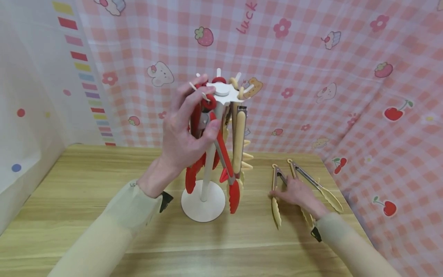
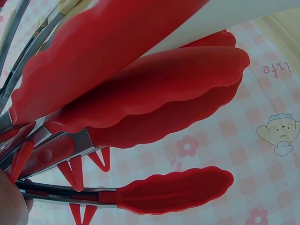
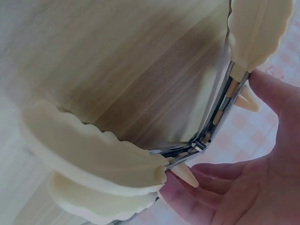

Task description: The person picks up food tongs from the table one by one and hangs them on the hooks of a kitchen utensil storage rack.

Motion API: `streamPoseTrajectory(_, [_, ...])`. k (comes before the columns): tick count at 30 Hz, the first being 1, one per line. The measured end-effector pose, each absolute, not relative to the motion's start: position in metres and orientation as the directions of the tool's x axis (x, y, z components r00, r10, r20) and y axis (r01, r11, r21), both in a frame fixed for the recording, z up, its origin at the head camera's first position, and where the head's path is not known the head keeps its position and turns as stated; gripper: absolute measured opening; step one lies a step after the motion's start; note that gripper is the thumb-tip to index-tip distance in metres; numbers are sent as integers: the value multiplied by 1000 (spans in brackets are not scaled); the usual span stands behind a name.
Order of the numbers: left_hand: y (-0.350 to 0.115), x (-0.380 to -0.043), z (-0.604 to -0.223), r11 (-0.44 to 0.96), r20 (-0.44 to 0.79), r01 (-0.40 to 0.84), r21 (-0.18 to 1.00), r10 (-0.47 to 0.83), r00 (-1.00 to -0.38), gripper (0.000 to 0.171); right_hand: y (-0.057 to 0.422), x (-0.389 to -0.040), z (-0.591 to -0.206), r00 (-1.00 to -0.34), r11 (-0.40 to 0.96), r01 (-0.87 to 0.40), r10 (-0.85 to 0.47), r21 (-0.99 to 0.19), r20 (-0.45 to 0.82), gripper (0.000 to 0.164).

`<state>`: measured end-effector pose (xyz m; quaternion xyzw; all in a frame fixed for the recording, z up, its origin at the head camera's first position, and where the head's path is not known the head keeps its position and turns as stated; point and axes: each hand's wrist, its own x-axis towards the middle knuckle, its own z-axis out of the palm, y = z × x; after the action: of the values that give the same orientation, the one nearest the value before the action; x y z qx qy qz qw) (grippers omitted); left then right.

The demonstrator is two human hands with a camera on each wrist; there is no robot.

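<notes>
A white stand [image 1: 204, 201] with a hooked top holds several hanging tongs. My left hand [image 1: 181, 132] grips a pair of red tongs [image 1: 225, 157] near the top of the stand, its thumb across an arm and its fingers by the hooks. The scalloped red heads [image 2: 154, 89] of several tongs show in the left wrist view. At the right of the table, my right hand [image 1: 295, 191] holds spread beige tongs [image 1: 275, 213] between thumb and fingers. One beige head [image 3: 260, 33] lies beside the thumb in the right wrist view, another past the fingertips.
A second pair of beige tongs [image 1: 330, 198] lies spread on the wooden table [image 1: 145, 234], to the right of my right hand. More beige tongs [image 1: 238, 142] hang on the stand's right side. Printed checked cloth [image 1: 263, 46] encloses the back and right.
</notes>
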<state>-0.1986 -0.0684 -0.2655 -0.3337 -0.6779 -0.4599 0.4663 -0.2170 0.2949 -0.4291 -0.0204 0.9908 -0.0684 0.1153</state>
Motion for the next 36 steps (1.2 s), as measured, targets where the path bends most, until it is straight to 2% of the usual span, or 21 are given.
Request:
streamPoseTrajectory(15, [-70,-197,-265,359,938,878,315,25,-347,48,292,-222,-431,-955,993,-1,-36,-116,-295,63])
streamPoseTrajectory(25, [-70,-198,-265,363,939,878,311,24,-342,49,292,-224,-428,-953,993,-15,-51,-120,-298,63])
streamPoseTrajectory(36, [-69,-200,-266,350,941,885,308,22,-336,47,291,-220,-427,-955,985,-30,-78,-170,-287,55])
